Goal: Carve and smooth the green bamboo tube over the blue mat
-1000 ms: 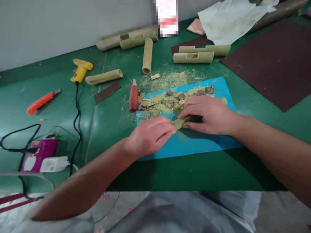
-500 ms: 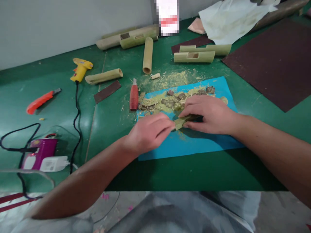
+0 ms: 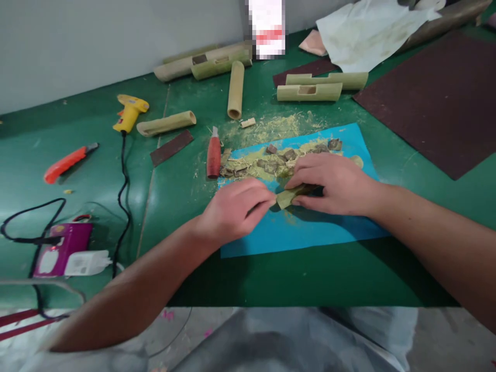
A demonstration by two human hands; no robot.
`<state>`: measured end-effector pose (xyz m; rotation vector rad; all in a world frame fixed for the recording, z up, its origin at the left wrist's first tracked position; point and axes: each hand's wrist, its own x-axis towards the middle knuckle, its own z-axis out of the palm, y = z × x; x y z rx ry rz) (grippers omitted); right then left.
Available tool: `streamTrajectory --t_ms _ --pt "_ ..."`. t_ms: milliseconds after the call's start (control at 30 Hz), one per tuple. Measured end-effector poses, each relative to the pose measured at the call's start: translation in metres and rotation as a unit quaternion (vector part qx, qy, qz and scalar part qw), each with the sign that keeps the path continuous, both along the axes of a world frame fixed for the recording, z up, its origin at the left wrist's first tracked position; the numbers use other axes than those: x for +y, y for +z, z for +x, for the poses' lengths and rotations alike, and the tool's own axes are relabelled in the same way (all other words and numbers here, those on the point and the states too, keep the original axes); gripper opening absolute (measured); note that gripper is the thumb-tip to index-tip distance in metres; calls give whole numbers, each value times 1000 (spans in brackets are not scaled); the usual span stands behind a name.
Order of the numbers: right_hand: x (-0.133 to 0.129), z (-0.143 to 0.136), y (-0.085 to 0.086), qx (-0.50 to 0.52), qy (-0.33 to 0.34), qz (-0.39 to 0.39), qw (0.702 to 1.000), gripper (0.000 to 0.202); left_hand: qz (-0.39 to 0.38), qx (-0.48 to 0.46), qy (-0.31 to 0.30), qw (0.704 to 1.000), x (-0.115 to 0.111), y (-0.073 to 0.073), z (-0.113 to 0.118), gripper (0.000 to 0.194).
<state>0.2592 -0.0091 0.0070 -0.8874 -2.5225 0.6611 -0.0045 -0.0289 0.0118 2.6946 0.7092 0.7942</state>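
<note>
Blue sheet: a flat, bright-blue rectangular sheet (image 3: 248, 247) on the green tabletop (image 3: 271, 283), bearing a heap of brown and green bamboo scraps and shavings (image 3: 269, 166) along its far side.
Hollow tubes: beyond the heap I see a pale-green bamboo tube with a rectangular window cut in it (image 3: 284, 93) and a plain tan bamboo tube (image 3: 235, 88); from here I can't make out anything inside.
Right hand (image 3: 335, 183): partly closed, thumb and fingers gripping a narrow pale-green bamboo piece (image 3: 285, 199).
Left hand (image 3: 237, 213): fingers curled, tips pinched together; I can't tell whether they hold anything or touch the bamboo.
Bamboo piece: over the blue sheet, its near-left end just beside the left fingertips, the rest running under the right hand.
</note>
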Motion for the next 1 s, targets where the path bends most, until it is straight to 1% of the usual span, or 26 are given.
streamTrajectory --t_ms 167,333,433,600,700,800,933,1000 --pt "0 0 1 1 -4 -5 1000 20 -6 2 -6 1000 0 0 1 18" --pt "0 -1 1 6 -2 -10 1000 20 17 -5 -3 1000 0 0 0 18" --pt "-1 0 2 -1 -6 -11 1000 21 11 0 5 1000 0 0 -1 18" --pt "-1 0 2 -3 -2 -9 1000 20 -2 4 -7 1000 -1 -1 -1 19" --pt "-1 1 1 0 -1 -7 1000 21 7 6 7 1000 -2 -1 -1 19" --pt "0 1 0 7 1 -7 1000 20 15 6 -3 1000 -3 -1 0 20" --pt "0 1 0 6 0 -12 1000 21 8 3 9 1000 -1 -2 0 19" --pt "0 1 -1 8 0 -9 1000 21 10 -2 4 1000 0 -2 0 19"
